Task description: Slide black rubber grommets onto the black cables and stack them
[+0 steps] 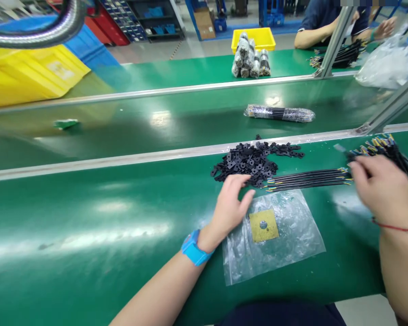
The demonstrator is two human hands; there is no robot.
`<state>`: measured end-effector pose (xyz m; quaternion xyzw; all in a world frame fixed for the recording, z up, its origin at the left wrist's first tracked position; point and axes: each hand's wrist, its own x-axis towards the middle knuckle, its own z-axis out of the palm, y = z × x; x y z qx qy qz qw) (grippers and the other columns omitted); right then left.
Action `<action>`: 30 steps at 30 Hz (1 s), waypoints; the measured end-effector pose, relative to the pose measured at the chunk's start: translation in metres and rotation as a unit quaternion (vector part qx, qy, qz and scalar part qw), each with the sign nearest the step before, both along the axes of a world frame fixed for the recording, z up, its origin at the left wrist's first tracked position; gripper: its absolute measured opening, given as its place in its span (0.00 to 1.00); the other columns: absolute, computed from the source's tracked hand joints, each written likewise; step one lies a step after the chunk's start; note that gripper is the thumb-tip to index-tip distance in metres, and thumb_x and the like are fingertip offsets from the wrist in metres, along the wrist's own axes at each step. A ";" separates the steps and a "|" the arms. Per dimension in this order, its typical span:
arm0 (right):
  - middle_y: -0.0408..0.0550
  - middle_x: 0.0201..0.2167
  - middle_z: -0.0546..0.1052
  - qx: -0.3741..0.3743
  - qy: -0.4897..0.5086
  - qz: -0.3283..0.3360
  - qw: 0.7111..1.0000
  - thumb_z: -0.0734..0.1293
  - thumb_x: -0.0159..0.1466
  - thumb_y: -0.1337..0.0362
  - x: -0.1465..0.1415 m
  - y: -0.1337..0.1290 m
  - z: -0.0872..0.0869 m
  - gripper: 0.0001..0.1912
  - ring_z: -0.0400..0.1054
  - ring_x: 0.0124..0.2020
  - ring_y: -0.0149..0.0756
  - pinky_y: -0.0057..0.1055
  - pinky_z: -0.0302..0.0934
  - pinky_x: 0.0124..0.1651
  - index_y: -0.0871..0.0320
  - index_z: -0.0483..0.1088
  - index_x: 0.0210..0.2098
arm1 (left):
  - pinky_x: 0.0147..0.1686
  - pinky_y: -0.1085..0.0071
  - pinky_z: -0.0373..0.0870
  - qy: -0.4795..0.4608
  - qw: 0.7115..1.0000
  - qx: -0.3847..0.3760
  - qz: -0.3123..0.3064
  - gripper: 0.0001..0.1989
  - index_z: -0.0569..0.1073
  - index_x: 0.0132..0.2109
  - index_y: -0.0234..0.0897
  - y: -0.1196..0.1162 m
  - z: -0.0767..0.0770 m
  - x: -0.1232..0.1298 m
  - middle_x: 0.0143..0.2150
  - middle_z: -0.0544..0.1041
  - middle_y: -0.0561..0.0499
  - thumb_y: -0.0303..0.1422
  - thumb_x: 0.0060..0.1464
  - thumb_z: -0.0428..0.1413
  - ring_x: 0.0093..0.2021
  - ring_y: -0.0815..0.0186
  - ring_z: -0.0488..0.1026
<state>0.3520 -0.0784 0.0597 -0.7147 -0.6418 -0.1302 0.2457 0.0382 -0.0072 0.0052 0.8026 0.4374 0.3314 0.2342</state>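
Observation:
My left hand (231,199), with a blue band at the wrist, reaches to the near edge of a pile of small black plastic clips (246,160). Its thumb and fingers are apart, and I see nothing between them. Over at the right, my right hand (382,188) is closed, fingers curled, beside a bundle of black cables (406,165) with coloured wire ends. A blurred dark piece with a pale tip shows at its fingertips; I cannot make out what it is. Between the hands several short black cables (306,179) lie side by side.
A clear plastic bag (292,235) with a yellow square label (271,226) lies in front of me. Beyond the metal rail (177,156) sits a wrapped cable bundle (280,113). Yellow bins (27,74) stand far left. Another person's arm (316,34) is across the line, near a metal post (336,40).

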 end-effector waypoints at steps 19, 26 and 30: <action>0.48 0.35 0.72 -0.076 -0.103 0.217 0.968 0.62 0.62 0.70 -0.046 0.027 -0.040 0.04 0.63 0.36 0.35 0.32 0.61 0.41 0.57 0.69 0.33 | 0.41 0.58 0.66 0.253 0.957 0.122 0.067 0.12 0.72 0.45 0.33 0.023 -0.018 -0.013 0.39 0.70 0.41 0.31 0.57 0.48 0.39 0.54 0.66; 0.49 0.30 0.69 -0.119 -0.151 0.241 0.951 0.61 0.63 0.69 -0.057 0.028 -0.053 0.06 0.60 0.35 0.38 0.33 0.56 0.39 0.60 0.70 0.32 | 0.42 0.60 0.68 0.238 0.961 0.117 0.084 0.13 0.71 0.46 0.32 0.023 -0.022 -0.015 0.39 0.71 0.42 0.27 0.57 0.46 0.40 0.56 0.67; 0.49 0.28 0.69 -0.110 -0.174 0.257 0.944 0.59 0.64 0.72 -0.053 0.028 -0.055 0.10 0.59 0.33 0.36 0.33 0.54 0.38 0.61 0.69 0.29 | 0.41 0.60 0.68 0.220 0.965 0.106 0.099 0.12 0.72 0.43 0.33 0.028 -0.026 -0.016 0.38 0.72 0.42 0.26 0.58 0.45 0.39 0.57 0.69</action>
